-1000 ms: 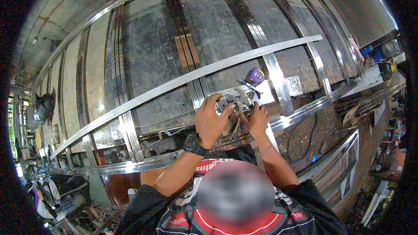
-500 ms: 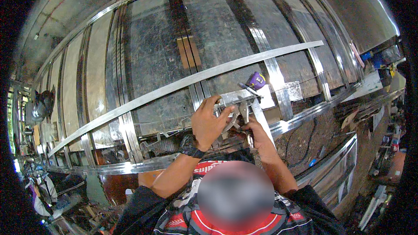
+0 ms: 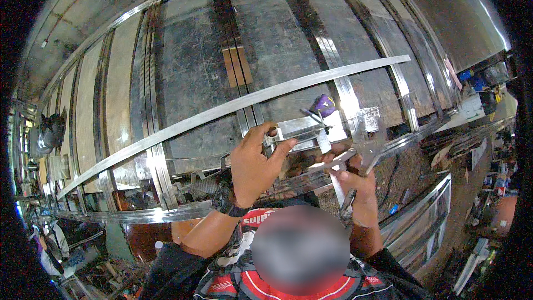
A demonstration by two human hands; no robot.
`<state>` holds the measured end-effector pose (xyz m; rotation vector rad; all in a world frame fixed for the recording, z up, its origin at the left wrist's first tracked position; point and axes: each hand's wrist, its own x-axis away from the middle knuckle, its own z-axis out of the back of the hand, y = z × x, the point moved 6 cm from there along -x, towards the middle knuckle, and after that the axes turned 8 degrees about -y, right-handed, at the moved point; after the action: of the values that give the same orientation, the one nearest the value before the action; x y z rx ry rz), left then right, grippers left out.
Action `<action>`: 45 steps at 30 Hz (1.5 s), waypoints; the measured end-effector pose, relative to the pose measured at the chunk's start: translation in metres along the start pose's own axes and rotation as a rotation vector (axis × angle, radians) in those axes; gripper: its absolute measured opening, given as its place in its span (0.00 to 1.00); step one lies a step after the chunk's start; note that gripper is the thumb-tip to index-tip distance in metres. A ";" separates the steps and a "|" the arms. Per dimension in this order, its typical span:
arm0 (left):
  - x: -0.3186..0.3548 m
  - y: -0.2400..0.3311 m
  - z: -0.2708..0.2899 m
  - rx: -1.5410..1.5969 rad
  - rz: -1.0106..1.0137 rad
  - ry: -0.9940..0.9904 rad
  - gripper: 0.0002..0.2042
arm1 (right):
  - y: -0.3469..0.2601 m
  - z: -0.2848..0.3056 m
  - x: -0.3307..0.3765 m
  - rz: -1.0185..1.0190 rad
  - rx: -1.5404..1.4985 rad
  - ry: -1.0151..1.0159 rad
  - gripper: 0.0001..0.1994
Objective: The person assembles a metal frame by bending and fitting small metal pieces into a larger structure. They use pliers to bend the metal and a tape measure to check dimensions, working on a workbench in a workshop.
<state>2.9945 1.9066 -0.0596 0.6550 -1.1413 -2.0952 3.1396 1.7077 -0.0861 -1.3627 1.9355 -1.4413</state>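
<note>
Nearest you, your right hand comes up from the lower edge with its fingers wrapped round the handle of a metal clamp, the handle's end hanging down past your wrist; your left hand, with a dark watch on the wrist, reaches up and forward, its fingers curled tight over a short shiny steel piece, thumb on top; that piece sits just above the clamp, between your two hands, and lies against the lower rail of the big steel frame in front of you; just beyond it a small purple-capped object rests by a vertical bar, with a small square metal plate just to its right; a long flat steel strip runs slantwise across the frame, passing behind your left hand; further off the frame's upright bars and grey panels fill the view; at the far right stand cluttered workshop goods, and at the far left a dark welding mask hangs.
</note>
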 end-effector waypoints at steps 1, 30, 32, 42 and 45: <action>0.002 0.005 0.003 -0.017 -0.034 0.024 0.21 | -0.007 0.002 -0.001 0.081 0.324 0.070 0.34; 0.035 0.057 0.021 0.090 -0.319 -0.167 0.22 | -0.028 -0.025 -0.036 0.929 1.388 -0.214 0.32; 0.037 0.056 0.020 0.078 -0.335 -0.168 0.22 | -0.026 -0.024 -0.037 0.921 1.379 -0.243 0.32; 0.048 0.057 0.021 0.012 -0.342 -0.181 0.23 | -0.007 -0.025 -0.043 0.568 1.352 -0.301 0.24; 0.046 0.060 0.024 0.020 -0.335 -0.204 0.23 | -0.012 -0.035 -0.046 0.498 1.219 -0.396 0.22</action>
<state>2.9662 1.8613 -0.0009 0.6934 -1.2329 -2.4832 3.1406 1.7647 -0.0721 -0.4663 0.7261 -1.4739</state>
